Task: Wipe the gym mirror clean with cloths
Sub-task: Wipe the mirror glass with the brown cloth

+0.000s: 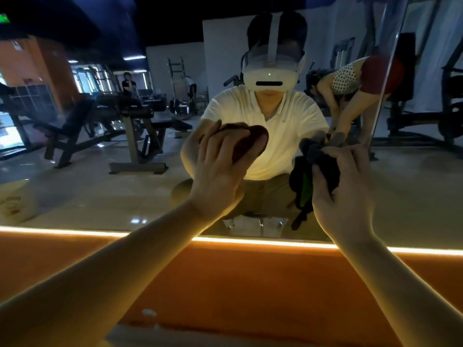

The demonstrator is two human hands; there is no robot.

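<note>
The gym mirror (100,191) fills the upper part of the head view and reflects me crouched before it. My left hand (220,166) presses a dark reddish-brown cloth (253,142) flat against the glass, fingers spread over it. My right hand (343,186) grips a bunched dark grey cloth (318,156) close to the mirror, a little lower and to the right. A dark fold with a green patch (304,189) hangs from that cloth.
A glowing light strip (62,232) runs under the mirror's bottom edge, above an orange wall panel (238,284). A white bottle cap (149,313) shows at the bottom. A vertical mirror seam (387,71) stands to the right. Weight benches and two people appear only as reflections.
</note>
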